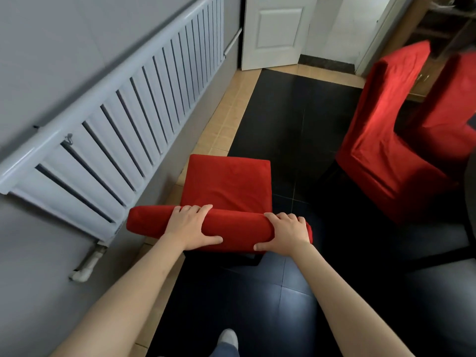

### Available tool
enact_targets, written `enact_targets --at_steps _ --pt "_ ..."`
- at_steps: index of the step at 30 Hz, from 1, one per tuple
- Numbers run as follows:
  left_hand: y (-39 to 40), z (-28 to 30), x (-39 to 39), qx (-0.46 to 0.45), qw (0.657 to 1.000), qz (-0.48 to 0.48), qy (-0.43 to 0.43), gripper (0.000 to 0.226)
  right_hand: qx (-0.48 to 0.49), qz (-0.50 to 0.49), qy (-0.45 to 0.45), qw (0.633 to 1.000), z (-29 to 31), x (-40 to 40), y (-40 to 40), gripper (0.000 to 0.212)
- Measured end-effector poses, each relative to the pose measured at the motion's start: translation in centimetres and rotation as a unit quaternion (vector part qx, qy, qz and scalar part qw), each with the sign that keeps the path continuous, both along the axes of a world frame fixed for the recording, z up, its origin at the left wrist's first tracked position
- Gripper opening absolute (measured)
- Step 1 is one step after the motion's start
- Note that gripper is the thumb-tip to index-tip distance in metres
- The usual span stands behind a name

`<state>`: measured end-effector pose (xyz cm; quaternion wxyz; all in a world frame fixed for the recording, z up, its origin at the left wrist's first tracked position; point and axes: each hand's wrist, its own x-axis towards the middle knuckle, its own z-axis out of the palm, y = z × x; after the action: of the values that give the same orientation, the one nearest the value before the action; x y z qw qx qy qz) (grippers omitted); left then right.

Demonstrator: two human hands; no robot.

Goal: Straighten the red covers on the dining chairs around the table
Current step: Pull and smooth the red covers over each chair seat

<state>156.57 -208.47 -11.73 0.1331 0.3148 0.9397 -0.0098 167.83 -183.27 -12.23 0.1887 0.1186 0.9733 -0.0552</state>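
We stand behind the near chair, just beside the radiator. Our left hand and right hand grip its backrest top, fingers clamped over the red cover. Two more covered chairs stand farther from the radiator.

The near chair cover is a plain, even red over seat and backrest, and the two chair covers at right, one in front of the other, are the same red, brighter where light strikes the cloth. The radiator is pale blue-grey with dark gaps between its slats, on a grey wall, and the door is white. The floor is glossy black tile edged by a tan strip of small squares; the sock is light grey.
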Motion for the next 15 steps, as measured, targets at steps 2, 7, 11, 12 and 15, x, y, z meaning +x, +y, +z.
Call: enact_targets --at_steps 2,7,11,12,15 --pt "-0.1 -0.1 0.1 0.003 1.000 -0.002 0.009 0.107 0.008 -0.006 0.001 1.000 0.0 0.1 -0.2 0.102" --pt "-0.6 0.0 0.6 0.000 1.000 -0.018 0.011 0.100 0.013 -0.022 0.009 1.000 0.1 1.3 -1.2 0.099" --pt "-1.3 0.3 1.0 -0.005 0.999 -0.042 0.001 0.097 0.016 -0.046 0.011 0.999 0.4 2.8 -2.6 0.096" --pt "-1.6 0.3 1.1 -0.007 0.999 -0.051 -0.001 0.096 0.017 -0.053 0.010 0.998 0.4 3.3 -3.1 0.096" --pt "-2.6 0.2 1.6 -0.006 0.997 -0.075 0.000 0.096 0.019 -0.075 0.009 0.997 0.4 4.9 -4.8 0.098"
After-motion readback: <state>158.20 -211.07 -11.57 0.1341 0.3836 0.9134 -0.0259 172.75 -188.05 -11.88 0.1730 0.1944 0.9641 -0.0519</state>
